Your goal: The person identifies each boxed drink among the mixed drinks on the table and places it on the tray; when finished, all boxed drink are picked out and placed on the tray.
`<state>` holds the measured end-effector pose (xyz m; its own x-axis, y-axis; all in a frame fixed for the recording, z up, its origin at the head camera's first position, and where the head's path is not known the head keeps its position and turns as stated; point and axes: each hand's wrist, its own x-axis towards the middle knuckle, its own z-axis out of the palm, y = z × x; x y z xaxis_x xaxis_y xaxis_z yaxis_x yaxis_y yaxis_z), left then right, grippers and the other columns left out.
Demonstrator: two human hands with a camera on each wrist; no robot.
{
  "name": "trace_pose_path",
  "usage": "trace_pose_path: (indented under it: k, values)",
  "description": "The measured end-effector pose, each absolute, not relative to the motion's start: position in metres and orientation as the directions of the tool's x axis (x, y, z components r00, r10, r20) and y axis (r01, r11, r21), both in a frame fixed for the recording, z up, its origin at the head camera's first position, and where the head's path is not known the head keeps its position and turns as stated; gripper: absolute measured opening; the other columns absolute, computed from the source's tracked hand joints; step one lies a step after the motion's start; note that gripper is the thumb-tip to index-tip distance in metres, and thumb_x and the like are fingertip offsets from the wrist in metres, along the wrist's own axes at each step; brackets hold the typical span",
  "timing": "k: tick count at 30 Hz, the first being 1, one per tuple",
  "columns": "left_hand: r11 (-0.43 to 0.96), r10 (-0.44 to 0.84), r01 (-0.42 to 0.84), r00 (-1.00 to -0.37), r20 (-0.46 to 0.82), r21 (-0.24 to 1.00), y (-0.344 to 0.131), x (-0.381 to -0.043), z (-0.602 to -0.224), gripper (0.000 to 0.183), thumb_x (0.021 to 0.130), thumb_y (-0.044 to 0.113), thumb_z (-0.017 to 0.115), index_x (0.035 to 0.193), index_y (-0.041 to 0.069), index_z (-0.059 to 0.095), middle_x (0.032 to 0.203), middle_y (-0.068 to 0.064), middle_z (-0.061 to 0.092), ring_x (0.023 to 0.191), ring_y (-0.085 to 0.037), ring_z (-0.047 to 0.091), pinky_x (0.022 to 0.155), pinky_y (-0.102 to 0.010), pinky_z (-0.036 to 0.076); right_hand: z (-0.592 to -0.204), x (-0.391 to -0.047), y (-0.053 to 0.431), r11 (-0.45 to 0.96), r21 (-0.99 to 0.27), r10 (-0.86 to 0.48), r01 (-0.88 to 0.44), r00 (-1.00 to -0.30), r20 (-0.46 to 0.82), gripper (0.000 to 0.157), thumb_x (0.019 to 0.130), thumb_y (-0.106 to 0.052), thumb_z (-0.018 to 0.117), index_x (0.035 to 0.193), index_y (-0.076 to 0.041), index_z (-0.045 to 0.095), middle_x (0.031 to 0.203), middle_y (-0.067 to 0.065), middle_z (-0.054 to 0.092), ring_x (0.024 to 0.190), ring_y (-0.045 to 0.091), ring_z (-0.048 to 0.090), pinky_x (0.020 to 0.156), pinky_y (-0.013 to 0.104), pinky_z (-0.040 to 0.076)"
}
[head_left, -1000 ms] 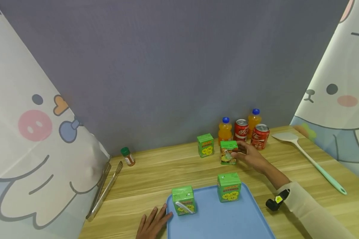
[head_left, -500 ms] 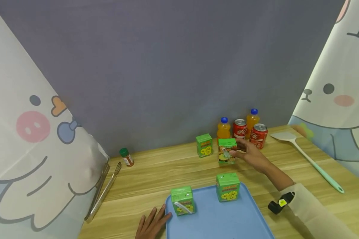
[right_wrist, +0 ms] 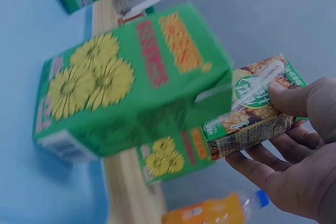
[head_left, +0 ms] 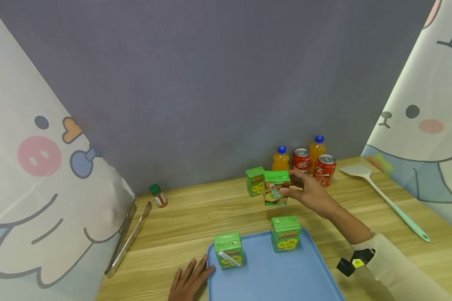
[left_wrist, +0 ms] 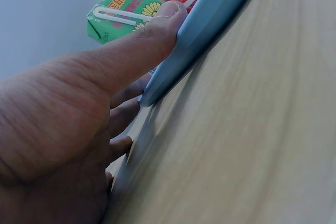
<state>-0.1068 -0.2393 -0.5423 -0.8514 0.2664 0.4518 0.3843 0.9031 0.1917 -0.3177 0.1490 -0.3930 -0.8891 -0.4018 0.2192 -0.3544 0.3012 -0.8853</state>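
Observation:
My right hand (head_left: 312, 194) grips a green drink carton (head_left: 276, 189) by its right side, thumb on the front face. A straw is stuck along that carton (right_wrist: 254, 95) in the right wrist view. Another green carton (head_left: 253, 184), with yellow flowers, stands behind it and is partly covered. Down at the front, my left hand (head_left: 190, 282) lies with fingers spread beside the left edge of a blue tray (head_left: 271, 280), its thumb (left_wrist: 170, 17) touching the rim. Two more cartons stand on the tray: one with a white straw (head_left: 227, 248) at left, the other (head_left: 286, 236) at right.
Orange drink bottles (head_left: 280, 159) and red cans (head_left: 324, 170) stand against the back wall. A spatula (head_left: 391, 202) with a mint handle lies at right. Metal tongs (head_left: 129, 240) and a green-capped spice jar (head_left: 158, 196) are on the left.
My right hand has raised the carton a little and carried it left, so it now overlaps the carton behind. My left hand stays by the tray.

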Motion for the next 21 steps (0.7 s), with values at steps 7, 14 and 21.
trace_pose_path:
  k: [7,14,21]
  values:
    - [0.906,0.273,0.388,-0.843,0.464,0.171,-0.241,-0.107,-0.545,0.078,0.084,0.084,0.046,0.146,0.037,0.050,0.160,0.013,0.034,0.149,0.007,-0.003,0.113,-0.019,-0.017,-0.376,-0.299,0.135,0.257,-0.883,-0.435,-0.392,-0.863,0.257,0.048,0.092,-0.034,0.075,0.133,-0.018,0.057,0.124,0.004,0.065,0.124,0.031,0.058,0.090,0.037,0.056]
    - [0.906,0.276,0.392,-0.834,0.478,0.160,-0.241,-0.108,-0.546,0.079,0.084,0.085,0.043,0.147,0.037,0.049,0.160,0.013,0.034,0.149,0.005,-0.002,0.114,-0.020,-0.016,-0.361,-0.281,0.125,0.264,-0.852,-0.459,-0.453,-0.836,0.302,0.045,0.092,-0.034,0.075,0.132,-0.022,0.059,0.129,-0.002,0.063,0.131,0.032,0.054,0.092,0.037,0.055]
    - [0.906,0.276,0.393,-0.832,0.482,0.159,-0.240,-0.108,-0.546,0.079,0.083,0.084,0.047,0.146,0.036,0.050,0.159,0.011,0.037,0.149,0.005,-0.001,0.114,-0.019,-0.016,-0.351,-0.265,0.117,0.217,-0.852,-0.498,-0.477,-0.805,0.324,0.044,0.093,-0.030,0.074,0.133,-0.021,0.058,0.126,-0.001,0.064,0.126,0.027,0.058,0.090,0.031,0.056]
